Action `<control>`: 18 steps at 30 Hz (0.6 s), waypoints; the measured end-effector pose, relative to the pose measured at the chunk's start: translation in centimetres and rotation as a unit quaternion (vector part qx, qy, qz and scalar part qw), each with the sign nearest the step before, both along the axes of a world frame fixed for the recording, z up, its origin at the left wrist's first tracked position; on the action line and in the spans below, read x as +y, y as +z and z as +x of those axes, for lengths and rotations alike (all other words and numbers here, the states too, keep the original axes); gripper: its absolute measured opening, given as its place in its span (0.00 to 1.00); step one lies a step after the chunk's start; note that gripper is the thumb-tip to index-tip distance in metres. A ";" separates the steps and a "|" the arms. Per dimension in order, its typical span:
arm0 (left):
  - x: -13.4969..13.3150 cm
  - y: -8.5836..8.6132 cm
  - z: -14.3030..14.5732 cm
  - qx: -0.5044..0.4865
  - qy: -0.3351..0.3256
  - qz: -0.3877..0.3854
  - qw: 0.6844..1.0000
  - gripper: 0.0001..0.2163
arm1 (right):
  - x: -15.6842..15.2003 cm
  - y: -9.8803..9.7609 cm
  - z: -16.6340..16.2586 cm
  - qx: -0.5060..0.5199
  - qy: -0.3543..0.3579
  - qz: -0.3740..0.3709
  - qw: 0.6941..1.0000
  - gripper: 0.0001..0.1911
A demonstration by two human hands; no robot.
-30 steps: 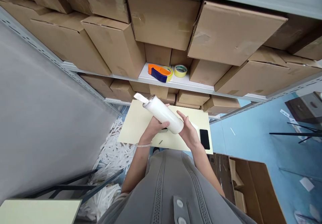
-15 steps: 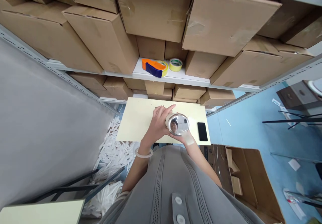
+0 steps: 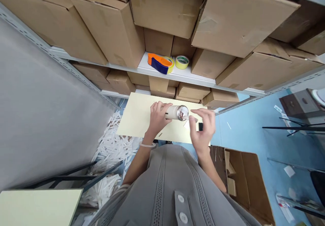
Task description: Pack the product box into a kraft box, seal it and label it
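Observation:
My left hand (image 3: 157, 119) is wrapped round a white cylindrical bottle (image 3: 171, 112), which lies nearly level above the table with its shiny metal end facing right. Beside that end is my right hand (image 3: 204, 129), thumb and fingers apart. A small whitish translucent strip (image 3: 185, 117) shows between the metal end and my right thumb; whether the thumb touches it I cannot tell. Under the hands is the pale yellow table (image 3: 137, 117). My right hand mostly covers a black phone (image 3: 200, 126).
Shelves of cardboard boxes (image 3: 159, 9) rise in front. On one shelf sit an orange and blue tape dispenser (image 3: 159, 63) and a tape roll (image 3: 182, 62). An open carton (image 3: 250, 182) stands at lower right, white paper strips (image 3: 111, 148) litter the floor at left.
My right hand has come off the bottle and moved right, its fingers spreading. The bottle has turned from facing me to lying sideways in my left hand. The view has shifted slightly.

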State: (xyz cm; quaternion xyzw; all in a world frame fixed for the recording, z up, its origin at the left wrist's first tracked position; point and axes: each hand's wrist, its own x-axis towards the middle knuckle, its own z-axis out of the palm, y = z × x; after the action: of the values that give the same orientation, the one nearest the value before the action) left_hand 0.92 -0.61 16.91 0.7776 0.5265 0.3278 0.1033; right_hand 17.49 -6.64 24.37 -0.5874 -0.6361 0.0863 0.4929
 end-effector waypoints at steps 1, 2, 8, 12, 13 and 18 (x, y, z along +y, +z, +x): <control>0.0 -0.2 0.0 0.010 0.015 0.002 1.000 0.25 | 0.0 -0.2 -0.8 -0.034 -0.001 0.000 0.999 0.15; 0.1 -0.4 0.0 0.018 0.029 0.008 0.999 0.24 | 0.2 -0.6 -1.5 -0.059 -0.001 -0.009 0.998 0.17; 0.1 -1.4 -0.8 0.021 0.095 0.069 0.993 0.21 | 2.4 -3.8 -3.5 -0.034 0.016 -0.119 0.992 0.29; -0.2 -2.2 -0.5 0.003 0.134 0.088 0.987 0.19 | 3.9 -5.2 -4.5 0.126 0.049 -0.128 0.983 0.28; -0.3 -2.4 -0.3 -0.004 0.142 0.086 0.986 0.20 | 4.4 -5.4 -4.8 0.168 0.055 -0.120 0.977 0.27; -0.5 -3.0 0.5 -0.031 0.137 0.053 0.989 0.25 | 6.3 -5.6 -5.1 0.292 0.048 -0.078 0.952 0.23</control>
State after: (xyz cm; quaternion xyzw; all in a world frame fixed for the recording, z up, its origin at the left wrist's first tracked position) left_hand 1.39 -1.08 13.87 0.6921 0.6063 0.3902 0.0328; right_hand 12.41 -0.35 18.74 -0.5420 -0.4827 0.3273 0.6051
